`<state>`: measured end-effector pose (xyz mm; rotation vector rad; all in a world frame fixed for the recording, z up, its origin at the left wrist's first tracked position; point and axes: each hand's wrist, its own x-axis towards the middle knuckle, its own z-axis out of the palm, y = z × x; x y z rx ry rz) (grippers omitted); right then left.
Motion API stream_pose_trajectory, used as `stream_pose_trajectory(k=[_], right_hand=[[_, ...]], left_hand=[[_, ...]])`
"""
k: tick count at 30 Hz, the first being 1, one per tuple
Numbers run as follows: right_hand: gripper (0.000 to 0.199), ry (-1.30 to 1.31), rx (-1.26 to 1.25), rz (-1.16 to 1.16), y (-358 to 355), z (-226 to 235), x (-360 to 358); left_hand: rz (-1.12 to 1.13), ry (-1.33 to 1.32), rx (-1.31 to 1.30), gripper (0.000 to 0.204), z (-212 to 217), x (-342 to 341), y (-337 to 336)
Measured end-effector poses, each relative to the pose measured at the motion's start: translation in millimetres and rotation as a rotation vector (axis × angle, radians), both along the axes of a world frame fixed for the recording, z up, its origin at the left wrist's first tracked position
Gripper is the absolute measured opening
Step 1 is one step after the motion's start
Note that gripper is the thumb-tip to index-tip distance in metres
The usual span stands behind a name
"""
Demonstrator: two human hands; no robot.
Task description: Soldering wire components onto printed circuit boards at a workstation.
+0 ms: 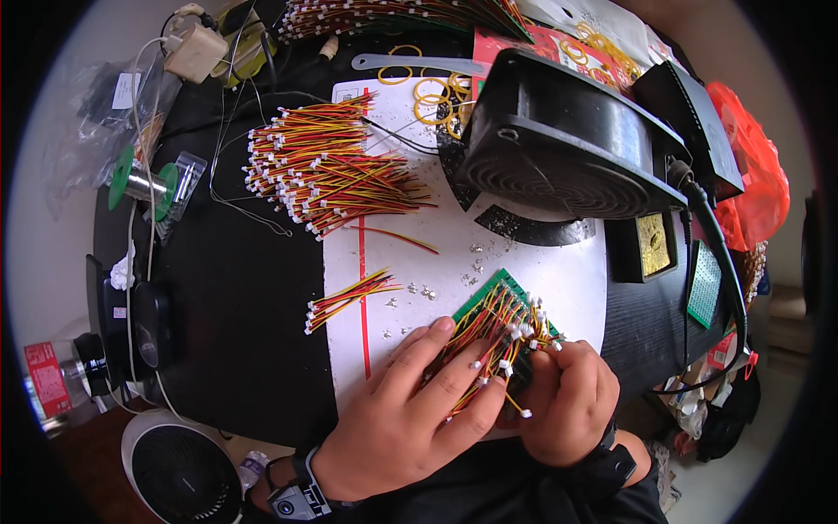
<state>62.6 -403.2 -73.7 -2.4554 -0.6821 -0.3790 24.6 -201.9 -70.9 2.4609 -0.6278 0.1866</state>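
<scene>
A: What do we see first, at the left?
B: We see a spool [140, 182] with green flanges. Then comes a big pile of wires [323, 170], and nearer to us, a small bundle [345, 301], on a white sheet [410, 253].
A: And our left hand [415, 406]?
B: Its fingers stand apart, lying over the wires on the board. Whether it grips below, we cannot tell.
A: How does this circuit board [478, 299] look?
B: It is green, set slantwise on the near part of the sheet, between our hands. Red, yellow and dark wires cover it thickly, and their small white connectors [515, 332] point in different directions.
A: And our right hand [572, 397]?
B: Its fingers are curled together at the board's right side, close to connectors; what they pinch, we cannot tell.
</scene>
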Motion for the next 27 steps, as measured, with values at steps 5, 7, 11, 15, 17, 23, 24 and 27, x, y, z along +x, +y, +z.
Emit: stream_pose_trajectory(k=[5, 7, 11, 15, 17, 23, 24, 27], right_hand=[[0.023, 0.167, 0.013, 0.060, -3, 8, 1], [0.024, 0.140, -0.038, 0.070, -3, 10, 2], [0.025, 0.092, -0.125, 0.092, -5, 8, -1], [0.025, -0.002, -0.178, 0.097, -3, 2, -4], [0.025, -0.061, -0.194, 0.106, -1, 1, -5], [0.036, -0.021, -0.294, -0.079, 2, -3, -29], [0.036, -0.042, -0.296, -0.148, 3, -2, -30], [0.037, 0.054, -0.235, -0.193, -2, -3, -35]], left_hand=[[-0.002, -0.028, 0.049, 0.026, 1, 2, -2], [0.011, 0.004, 0.023, 0.022, 6, 4, -4], [-0.025, 0.005, 0.020, 0.016, 7, 0, -1], [-0.066, 0.027, 0.029, 0.015, 10, 4, 1], [-0.061, 0.034, 0.008, 0.015, 12, 3, 1], [-0.057, -0.035, -0.078, 0.024, -2, 3, 0], [-0.054, -0.033, -0.084, 0.024, 3, 5, 0], [-0.071, 0.043, -0.087, 0.024, 15, 5, 1]])
